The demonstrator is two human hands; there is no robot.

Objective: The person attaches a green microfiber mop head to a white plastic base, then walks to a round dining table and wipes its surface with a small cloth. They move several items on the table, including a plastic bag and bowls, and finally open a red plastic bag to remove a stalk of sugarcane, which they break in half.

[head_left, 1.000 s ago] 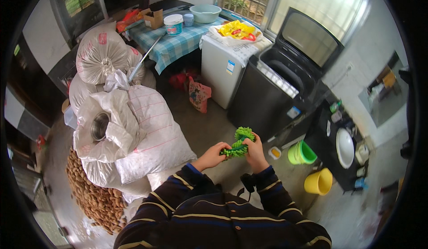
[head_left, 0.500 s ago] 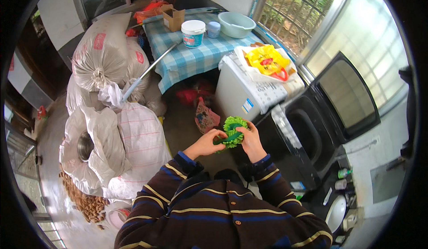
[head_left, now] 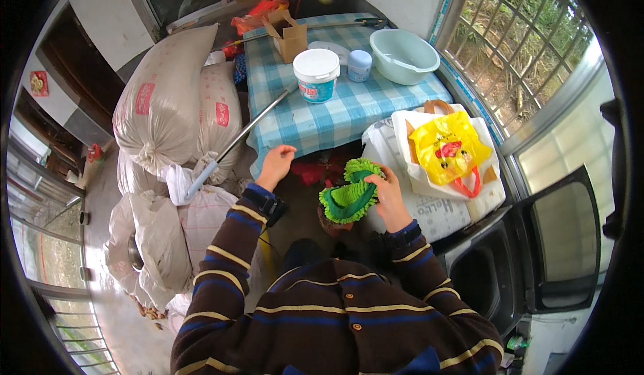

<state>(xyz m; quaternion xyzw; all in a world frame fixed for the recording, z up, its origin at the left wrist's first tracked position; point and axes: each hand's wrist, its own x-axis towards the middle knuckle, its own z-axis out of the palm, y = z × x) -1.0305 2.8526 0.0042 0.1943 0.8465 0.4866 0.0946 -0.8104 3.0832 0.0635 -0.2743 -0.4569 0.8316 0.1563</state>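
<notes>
My right hand [head_left: 388,195] grips the edge of a green chenille mop pad [head_left: 350,200], which hangs above the dark floor with its flat darker-green band showing between shaggy loops. My left hand [head_left: 274,166] holds nothing; it is raised apart from the pad, near the table's front edge, its fingers loosely extended. Just beyond that hand a metal pole [head_left: 258,120] with a pale blue grip slants from a plastic bag on the sacks up to the checked tabletop.
Bulging woven sacks [head_left: 157,100] pile at the left. A blue checked table [head_left: 282,123] bears a white bucket [head_left: 316,73], a blue jar [head_left: 359,66], a basin [head_left: 404,56] and a cardboard box [head_left: 288,36]. At right, a yellow bag [head_left: 451,148] tops a white appliance beside a washer with its lid [head_left: 565,237] raised.
My left hand has let go of the mop pad and moved left and up toward the pole. My right hand keeps the pad. The view has tilted up toward the table.
</notes>
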